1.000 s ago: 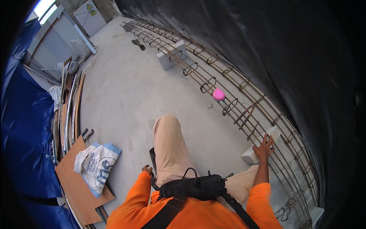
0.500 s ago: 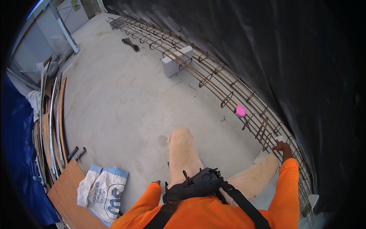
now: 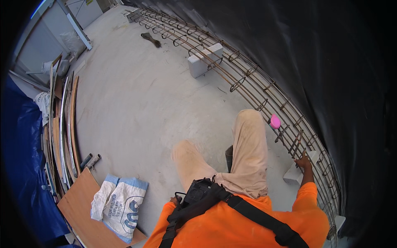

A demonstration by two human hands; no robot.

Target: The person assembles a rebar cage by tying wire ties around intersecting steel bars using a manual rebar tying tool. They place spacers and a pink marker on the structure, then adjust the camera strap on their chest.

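A long rebar cage (image 3: pixel 237 85) of thin brown bars and stirrups curves along the right side, raised on pale blocks. My right hand (image 3: pixel 304 162) is on its near part, fingers curled round a bar. Just ahead of that hand, a pink rounded object (image 3: pixel 275 121) sits on the cage; its kind is unclear. My left hand (image 3: pixel 175 201) is low beside the black waist pack (image 3: pixel 200 192), its fingers mostly hidden. My bent knees show between the two hands.
Pale blocks (image 3: pixel 197 66) prop the cage. A dark brush-like object (image 3: pixel 151 39) lies on the concrete floor (image 3: pixel 132 95). At left are stacked boards (image 3: pixel 73 124), short pipes (image 3: pixel 93 161), a plywood sheet (image 3: pixel 80 192) and a white-blue sack (image 3: pixel 124 208). Black sheeting (image 3: pixel 331 82) hangs along the right.
My right knee has swung inward and up, away from the cage. My right hand has stayed at the cage, its fingers now round a bar. My left hand has come against the waist pack.
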